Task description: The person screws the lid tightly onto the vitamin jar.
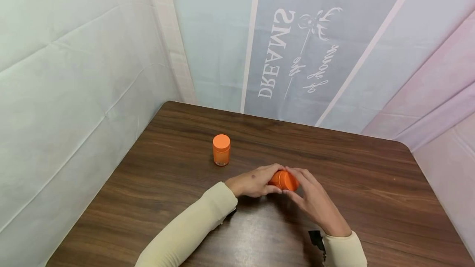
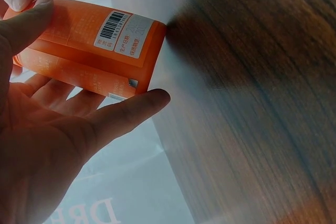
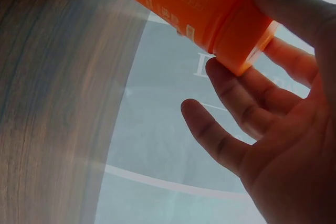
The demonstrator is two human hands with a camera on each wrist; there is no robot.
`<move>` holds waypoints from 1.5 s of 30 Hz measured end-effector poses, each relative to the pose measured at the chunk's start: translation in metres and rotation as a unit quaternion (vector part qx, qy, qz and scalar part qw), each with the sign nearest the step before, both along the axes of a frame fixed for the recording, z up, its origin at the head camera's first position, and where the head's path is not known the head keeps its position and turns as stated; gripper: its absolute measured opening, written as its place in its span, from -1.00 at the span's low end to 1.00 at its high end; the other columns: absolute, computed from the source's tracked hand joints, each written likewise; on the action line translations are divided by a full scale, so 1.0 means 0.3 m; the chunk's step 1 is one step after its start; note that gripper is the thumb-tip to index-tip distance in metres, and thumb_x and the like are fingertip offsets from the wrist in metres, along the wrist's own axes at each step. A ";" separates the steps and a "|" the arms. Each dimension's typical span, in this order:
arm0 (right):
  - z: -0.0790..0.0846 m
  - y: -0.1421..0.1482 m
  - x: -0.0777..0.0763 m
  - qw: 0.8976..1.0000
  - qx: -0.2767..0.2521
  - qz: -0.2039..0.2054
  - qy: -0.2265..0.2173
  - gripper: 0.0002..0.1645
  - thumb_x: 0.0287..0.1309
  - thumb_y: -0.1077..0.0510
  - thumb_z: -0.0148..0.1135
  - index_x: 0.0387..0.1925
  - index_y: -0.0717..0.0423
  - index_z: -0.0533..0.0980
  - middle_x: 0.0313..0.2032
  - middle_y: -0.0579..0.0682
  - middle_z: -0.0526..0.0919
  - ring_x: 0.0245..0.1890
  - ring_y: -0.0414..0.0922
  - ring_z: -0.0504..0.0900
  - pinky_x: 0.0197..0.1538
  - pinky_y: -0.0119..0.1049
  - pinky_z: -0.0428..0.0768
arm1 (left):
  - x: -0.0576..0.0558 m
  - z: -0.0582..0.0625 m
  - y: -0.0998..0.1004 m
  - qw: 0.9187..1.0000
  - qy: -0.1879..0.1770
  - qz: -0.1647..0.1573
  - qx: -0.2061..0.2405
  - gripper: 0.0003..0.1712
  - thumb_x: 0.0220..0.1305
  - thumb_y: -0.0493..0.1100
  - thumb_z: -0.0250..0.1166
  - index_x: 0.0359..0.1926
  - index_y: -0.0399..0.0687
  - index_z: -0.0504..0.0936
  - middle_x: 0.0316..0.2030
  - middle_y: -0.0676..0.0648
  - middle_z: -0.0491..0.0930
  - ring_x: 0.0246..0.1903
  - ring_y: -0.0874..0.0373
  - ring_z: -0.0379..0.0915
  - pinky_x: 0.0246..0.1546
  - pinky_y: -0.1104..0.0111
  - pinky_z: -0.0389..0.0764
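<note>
An orange bottle (image 1: 285,181) is tilted between my two hands, close over the table, with its lid toward the right. My left hand (image 1: 256,181) holds the body, thumb on the near side and fingers round the far side. A barcode label (image 2: 119,34) shows near the bottle's base in the left wrist view. My right hand (image 1: 318,203) pinches the lid (image 3: 244,35) between thumb and fingertips, while another finger extends free of it. A second orange bottle (image 1: 221,150), capped and upright, stands on the table to the left, beyond my left forearm.
The dark wood-grain table (image 1: 178,143) has rounded far corners. Pale fabric (image 1: 85,61) hangs along its left side, and a blue-grey backdrop (image 1: 282,52) with white lettering hangs behind it. Both forearms wear cream sleeves (image 1: 193,226).
</note>
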State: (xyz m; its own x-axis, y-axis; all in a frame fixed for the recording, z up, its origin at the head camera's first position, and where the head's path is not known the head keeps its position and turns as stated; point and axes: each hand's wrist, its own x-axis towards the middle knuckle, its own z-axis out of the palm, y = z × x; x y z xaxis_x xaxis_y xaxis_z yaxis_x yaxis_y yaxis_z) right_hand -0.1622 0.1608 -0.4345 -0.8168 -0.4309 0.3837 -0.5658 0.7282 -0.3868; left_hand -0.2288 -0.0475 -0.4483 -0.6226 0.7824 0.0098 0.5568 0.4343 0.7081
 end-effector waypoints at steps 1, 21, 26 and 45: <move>0.000 -0.001 0.000 1.000 0.000 0.000 -0.001 -0.19 -0.03 0.31 0.56 0.29 0.25 0.43 0.07 0.12 0.55 0.01 0.05 0.60 -0.07 -0.03 0.64 | 0.000 0.000 0.000 1.000 0.001 0.000 0.000 -0.38 0.38 -0.06 0.30 0.35 0.00 0.26 0.04 0.03 0.48 -0.15 0.30 0.42 -0.13 0.52 0.48; -0.001 -0.009 -0.001 1.000 -0.003 -0.007 -0.007 -0.24 0.00 0.30 0.54 0.25 0.33 0.43 -0.01 0.18 0.58 -0.13 0.00 0.62 -0.18 -0.12 0.66 | 0.007 -0.014 0.004 0.999 0.053 -0.001 0.008 -0.40 0.39 -0.09 0.30 0.33 -0.05 0.26 0.01 0.01 0.49 -0.17 0.29 0.41 -0.14 0.54 0.46; -0.001 -0.010 -0.002 1.000 -0.011 -0.007 -0.019 -0.25 0.01 0.31 0.53 0.25 0.34 0.44 -0.01 0.21 0.58 -0.14 0.01 0.63 -0.20 -0.10 0.66 | 0.010 -0.021 0.005 0.998 0.064 -0.001 0.012 -0.40 0.39 -0.09 0.29 0.33 -0.06 0.26 0.03 0.00 0.48 -0.15 0.29 0.41 -0.12 0.54 0.46; -0.007 -0.009 0.002 0.999 -0.018 -0.014 -0.029 -0.24 0.02 0.31 0.52 0.26 0.33 0.42 0.01 0.21 0.57 -0.14 0.01 0.62 -0.19 -0.07 0.66 | 0.025 -0.024 0.013 0.998 0.064 0.017 0.007 -0.40 0.38 -0.04 0.29 0.32 -0.04 0.27 0.04 -0.01 0.48 -0.14 0.29 0.42 -0.12 0.53 0.47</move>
